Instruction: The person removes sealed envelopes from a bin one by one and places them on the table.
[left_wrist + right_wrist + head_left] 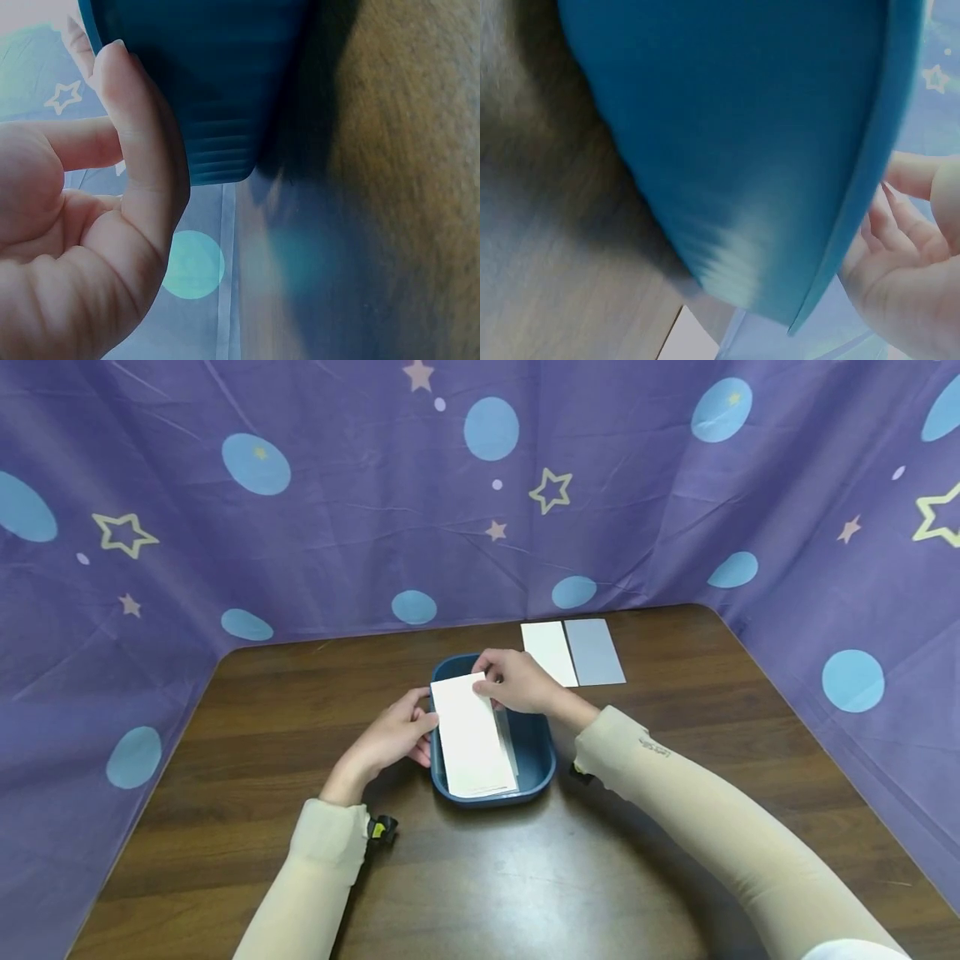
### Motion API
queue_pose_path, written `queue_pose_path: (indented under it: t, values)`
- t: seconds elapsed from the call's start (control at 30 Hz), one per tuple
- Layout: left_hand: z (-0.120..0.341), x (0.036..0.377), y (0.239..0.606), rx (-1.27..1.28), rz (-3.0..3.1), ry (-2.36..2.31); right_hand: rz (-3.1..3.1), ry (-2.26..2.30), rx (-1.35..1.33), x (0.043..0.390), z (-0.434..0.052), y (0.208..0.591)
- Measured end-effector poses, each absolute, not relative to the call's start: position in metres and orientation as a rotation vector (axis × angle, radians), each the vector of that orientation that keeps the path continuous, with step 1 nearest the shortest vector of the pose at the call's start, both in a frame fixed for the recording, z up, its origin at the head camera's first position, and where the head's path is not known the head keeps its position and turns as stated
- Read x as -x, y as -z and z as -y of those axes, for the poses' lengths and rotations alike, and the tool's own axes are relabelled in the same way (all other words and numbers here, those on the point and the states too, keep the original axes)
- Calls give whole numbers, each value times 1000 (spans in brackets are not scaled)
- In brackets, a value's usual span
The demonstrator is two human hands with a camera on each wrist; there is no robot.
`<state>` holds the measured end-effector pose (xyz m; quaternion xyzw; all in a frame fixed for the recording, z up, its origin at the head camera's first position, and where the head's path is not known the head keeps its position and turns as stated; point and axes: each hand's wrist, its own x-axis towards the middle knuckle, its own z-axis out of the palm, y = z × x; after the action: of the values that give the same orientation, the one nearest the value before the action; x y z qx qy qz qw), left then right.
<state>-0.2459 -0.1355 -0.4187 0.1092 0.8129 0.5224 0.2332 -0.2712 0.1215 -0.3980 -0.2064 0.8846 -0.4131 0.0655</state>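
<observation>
Tub (pixel 534 752) floor (under cards (pixel 472 739)) hidden

We see even, soft overhead light with a dull sheen on the table (pixel 480 877). Both wrist views are dim, bluish and blurred.
</observation>
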Motion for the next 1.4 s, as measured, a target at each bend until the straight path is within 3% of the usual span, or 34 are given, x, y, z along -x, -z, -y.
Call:
queue_pose_path:
  t: [0.47,0.8,1.13,1.4]
  values:
    - [135,247,420,-311,-2220,-1455,-2531,1174,600,247,-128,395]
    - [134,247,422,-332,-2204,-1491,-2666,1369,497,257,-151,374]
    - [135,246,421,-341,-2199,-1486,-2782,1530,315,275,-203,332]
    - [136,244,419,-333,-2212,-1471,-2907,1503,145,297,-263,324]
